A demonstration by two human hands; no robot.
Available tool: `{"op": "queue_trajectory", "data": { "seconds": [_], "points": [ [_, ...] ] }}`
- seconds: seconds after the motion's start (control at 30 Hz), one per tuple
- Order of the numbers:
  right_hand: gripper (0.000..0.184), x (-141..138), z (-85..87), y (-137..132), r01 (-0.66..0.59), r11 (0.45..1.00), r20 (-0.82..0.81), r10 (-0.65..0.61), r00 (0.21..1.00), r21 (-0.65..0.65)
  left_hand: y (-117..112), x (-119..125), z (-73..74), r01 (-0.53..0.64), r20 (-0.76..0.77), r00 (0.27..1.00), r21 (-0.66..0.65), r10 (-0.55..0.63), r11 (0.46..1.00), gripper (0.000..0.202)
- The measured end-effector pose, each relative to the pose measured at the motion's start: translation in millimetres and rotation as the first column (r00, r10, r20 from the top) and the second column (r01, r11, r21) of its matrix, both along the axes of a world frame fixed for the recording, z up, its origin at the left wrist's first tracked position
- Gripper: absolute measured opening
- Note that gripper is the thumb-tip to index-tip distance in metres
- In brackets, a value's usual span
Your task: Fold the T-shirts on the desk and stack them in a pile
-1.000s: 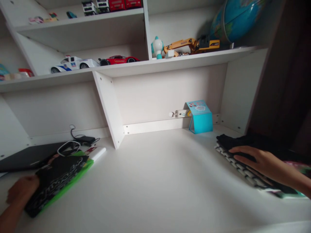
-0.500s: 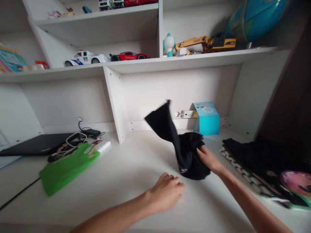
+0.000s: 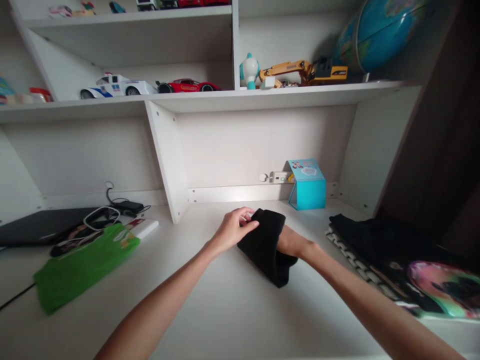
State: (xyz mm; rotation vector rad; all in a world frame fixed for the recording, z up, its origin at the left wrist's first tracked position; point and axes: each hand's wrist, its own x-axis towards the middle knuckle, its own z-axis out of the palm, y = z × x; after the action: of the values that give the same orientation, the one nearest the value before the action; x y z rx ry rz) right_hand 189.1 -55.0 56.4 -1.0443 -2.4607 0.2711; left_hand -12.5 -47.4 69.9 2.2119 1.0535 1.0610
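A black cloth garment [image 3: 262,245], its kind hard to make out, is bunched just above or on the white desk in front of me. My left hand [image 3: 236,227] is at its upper left edge, with the thumb and bent fingers closed on the fabric. From the right, my right hand [image 3: 290,241] reaches into an opening of the garment. Its fingers are hidden inside the cloth, so their grip does not show.
On the desk's left lie a green folded cloth [image 3: 86,265], a white cable [image 3: 101,217] and a black laptop [image 3: 41,225]. A blue desk calendar [image 3: 309,192] stands behind. Folded dark clothes [image 3: 386,250] lie right. Toy vehicles [image 3: 187,86] and a globe [image 3: 382,32] fill shelves above.
My left hand has moved up and forward from the desk to the garment. The garment's raised flap has come down, and my right hand has gone into the cloth. The view has shifted slightly right.
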Motion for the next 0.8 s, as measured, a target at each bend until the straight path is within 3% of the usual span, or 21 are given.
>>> {"op": "queue_trajectory", "data": {
  "seconds": [0.07,0.17,0.27,0.37,0.43,0.47,0.6,0.7,0.8],
  "points": [
    [0.033,-1,26.0,8,-0.038,0.999,0.065,0.037,0.997,0.003,8,-13,5.7,-0.032,0.033,0.999,0.007,0.031,0.999,0.017],
    [0.034,16,66.7,30,-0.003,1.0,0.125,0.002,0.992,0.006,7,-45,15.6,-0.117,0.086,0.99,0.037,0.114,0.992,0.019],
    [0.034,34,99.2,59,0.223,0.968,0.034,-0.228,0.973,0.115,-2,-64,16.1,-0.159,0.023,0.987,0.014,0.158,0.987,0.021],
    [0.048,35,110.6,83,0.525,0.827,-0.146,-0.505,0.851,0.202,-7,-62,-4.8,-0.065,-0.138,0.989,-0.043,0.059,0.997,0.039],
    [0.053,26,102.6,89,0.604,0.769,-0.185,-0.575,0.797,0.21,-6,-56,-27.9,0.014,-0.251,0.967,-0.079,-0.033,0.997,0.046],
    [0.054,21,94.1,89,0.596,0.775,-0.169,-0.571,0.803,0.211,-4,-54,-40.1,0.037,-0.301,0.951,-0.092,-0.064,0.995,0.046],
    [0.034,2,36.2,65,0.377,0.916,0.036,-0.385,0.922,0.14,8,-48,-76.7,0.073,-0.437,0.895,-0.059,-0.091,0.996,0.038],
    [0.034,-7,-14.5,36,0.189,0.982,0.172,-0.189,0.967,0.015,18,-43,-84.6,0.045,-0.455,0.89,0.027,-0.028,0.999,0.033],
    [0.042,-16,-48.4,5,0.091,0.994,0.221,-0.076,0.972,-0.057,20,-33,-80.1,0.015,-0.5,0.866,0.058,0.016,0.998,0.03]
  ]
}}
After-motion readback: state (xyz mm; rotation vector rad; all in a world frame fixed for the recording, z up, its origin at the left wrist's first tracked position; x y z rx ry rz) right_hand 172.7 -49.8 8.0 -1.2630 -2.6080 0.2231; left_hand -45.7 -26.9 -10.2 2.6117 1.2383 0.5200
